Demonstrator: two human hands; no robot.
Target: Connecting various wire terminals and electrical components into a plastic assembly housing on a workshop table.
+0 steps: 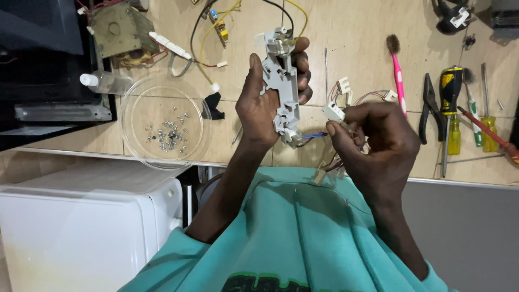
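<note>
Bracket up, plug in your fingers.
Your left hand (265, 103) gripped the grey bracket (282, 86); your right hand (373, 143) pinched the white plug (332, 112) beside it. Better to pull the plug's body, not the wires.

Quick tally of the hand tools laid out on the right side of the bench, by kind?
Toothbrushes: 2, a pink one and a green-and-white one
Pliers: 1, black handles
Screwdrivers: 3, one black-and-yellow, one with a yellow handle, one red
Total: 6
</note>
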